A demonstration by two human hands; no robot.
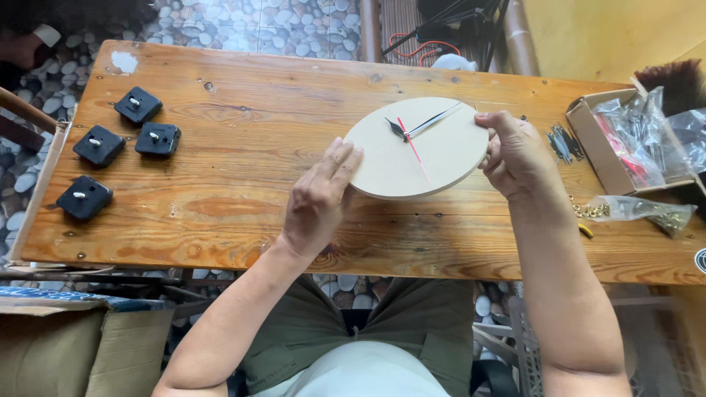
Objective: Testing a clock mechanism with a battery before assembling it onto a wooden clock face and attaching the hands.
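Round pale wooden clock disc (pixel 415 151), carrying two black hands and a thin red second hand at its middle, lies tilted at the centre of the frame on the worn wooden plank table (pixel 243 140), its right edge raised. Left hand (pixel 318 197) rests with fingers flat and together against the disc's lower left rim, while the right hand (pixel 515 154) pinches the right rim. Farther off, four black square clock movements (pixel 118 147) sit at the upper left, and an open cardboard box of plastic bags (pixel 632 140) at the right.

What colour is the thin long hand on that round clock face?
Red; the thin second hand shows best in the head view.
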